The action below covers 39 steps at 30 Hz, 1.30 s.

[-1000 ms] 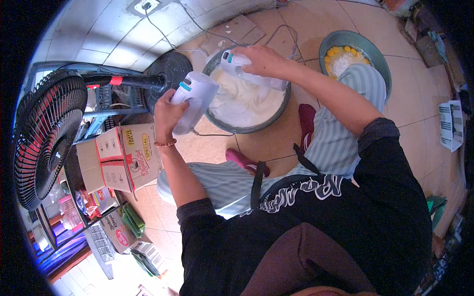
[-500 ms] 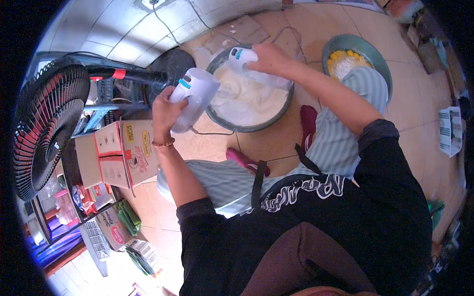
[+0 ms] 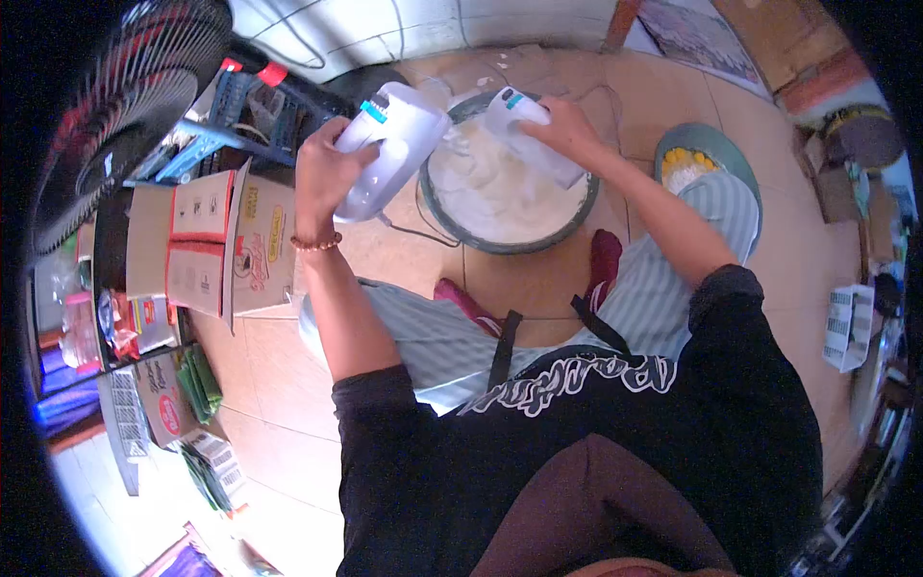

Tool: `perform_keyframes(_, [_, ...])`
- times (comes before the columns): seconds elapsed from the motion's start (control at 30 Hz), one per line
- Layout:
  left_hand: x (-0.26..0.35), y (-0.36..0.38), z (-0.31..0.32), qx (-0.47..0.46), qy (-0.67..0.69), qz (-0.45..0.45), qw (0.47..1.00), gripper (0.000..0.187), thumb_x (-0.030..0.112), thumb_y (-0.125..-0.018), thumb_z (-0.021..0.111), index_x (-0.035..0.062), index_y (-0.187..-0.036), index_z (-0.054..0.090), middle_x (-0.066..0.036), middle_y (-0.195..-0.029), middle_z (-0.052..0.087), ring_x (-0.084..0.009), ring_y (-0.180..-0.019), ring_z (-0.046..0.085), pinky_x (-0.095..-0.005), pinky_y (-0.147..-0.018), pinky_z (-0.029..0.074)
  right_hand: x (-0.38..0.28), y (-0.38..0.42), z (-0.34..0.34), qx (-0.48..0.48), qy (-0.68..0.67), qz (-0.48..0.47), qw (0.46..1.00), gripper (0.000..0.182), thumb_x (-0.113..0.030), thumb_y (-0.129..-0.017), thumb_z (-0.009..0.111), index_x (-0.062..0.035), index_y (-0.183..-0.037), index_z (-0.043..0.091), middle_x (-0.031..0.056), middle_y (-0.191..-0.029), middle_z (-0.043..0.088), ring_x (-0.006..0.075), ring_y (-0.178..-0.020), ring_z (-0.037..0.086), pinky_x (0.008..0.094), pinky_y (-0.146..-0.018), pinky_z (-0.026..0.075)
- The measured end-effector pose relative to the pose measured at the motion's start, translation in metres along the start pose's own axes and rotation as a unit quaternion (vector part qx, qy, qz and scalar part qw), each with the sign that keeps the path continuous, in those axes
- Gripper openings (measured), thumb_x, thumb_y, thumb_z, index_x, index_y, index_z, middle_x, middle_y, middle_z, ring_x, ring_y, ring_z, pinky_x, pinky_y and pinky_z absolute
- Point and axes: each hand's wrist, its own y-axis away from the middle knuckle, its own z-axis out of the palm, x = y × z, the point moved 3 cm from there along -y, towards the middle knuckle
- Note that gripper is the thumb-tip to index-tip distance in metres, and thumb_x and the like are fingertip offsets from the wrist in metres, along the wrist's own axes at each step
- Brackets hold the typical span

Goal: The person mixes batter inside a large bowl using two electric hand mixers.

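Note:
My left hand [image 3: 332, 168] is closed round the handle of a white hand mixer [image 3: 404, 144] with a teal switch. This mixer is tilted over the left rim of a large round basin [image 3: 510, 247]. Something pale at its far end, near the rim, is too blurred to make out. My right hand [image 3: 567, 130] grips a second white hand mixer [image 3: 543, 154], held above the right half of the basin. Thick, pale whipped batter [image 3: 505, 197] lies in swirls inside. The second mixer's beaters are hidden.
A green basin [image 3: 750, 159] with yolk-yellow lumps and white powder [image 3: 687, 175] stands by my right knee. At left are a black fan [image 3: 125, 125], a cardboard box [image 3: 264, 245] and a shelf [image 3: 111, 361]. A mixer cord [image 3: 423, 234] runs beside the basin.
The camera view has shifted, with the fan now higher at the left. My left hand has lifted its mixer slightly forward relative to the basin. The right mixer stays over the batter.

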Motion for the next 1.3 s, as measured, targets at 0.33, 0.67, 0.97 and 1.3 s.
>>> perform_keyframes(0.33, [-0.022,0.017,-0.035,0.09,0.015,-0.003,0.996,0.032,0.024,-0.061,0.072,0.0025,-0.083,0.065,-0.013,-0.07,0.064,-0.021,-0.062,0.062,-0.0314,-0.061,0.047,-0.022,-0.002,0.039,-0.067,0.034,-0.018,0.997,0.051,-0.046,-0.073,0.065,-0.0011,-0.097,0.061,0.0187,-0.083,0.064,0.0298,-0.069,0.062,0.0399,-0.066,0.048])
perform_keyframes(0.67, [-0.028,0.016,-0.04,0.12,0.0,0.004,0.993,0.034,0.025,-0.06,0.07,0.003,-0.086,0.065,-0.013,-0.071,0.064,-0.0224,-0.063,0.062,-0.0316,-0.062,0.047,-0.041,0.045,0.032,-0.17,-0.015,-0.03,0.985,0.045,-0.036,-0.076,0.066,-0.0006,-0.103,0.059,0.0106,-0.07,0.06,0.0143,-0.048,0.055,0.0291,-0.045,0.044])
perform_keyframes(0.97, [-0.026,0.018,-0.037,0.11,0.005,0.011,0.994,0.035,0.028,-0.061,0.068,0.0042,-0.086,0.065,-0.016,-0.072,0.063,-0.0253,-0.063,0.062,-0.0333,-0.063,0.047,-0.012,0.081,-0.027,-0.179,0.024,-0.021,0.983,0.045,-0.034,-0.076,0.067,-0.0033,-0.107,0.06,0.0059,-0.074,0.061,0.0101,-0.048,0.052,0.0255,-0.043,0.043])
perform_keyframes(1.3, [-0.021,0.022,-0.042,0.105,0.008,0.021,0.994,0.036,0.029,-0.062,0.068,0.0045,-0.087,0.065,-0.015,-0.072,0.064,-0.0255,-0.063,0.062,-0.0337,-0.063,0.048,0.048,0.027,-0.066,-0.061,0.156,0.042,0.985,0.044,-0.04,-0.077,0.065,-0.0037,-0.102,0.063,0.0034,-0.061,0.057,0.0097,-0.046,0.05,0.026,-0.04,0.039])
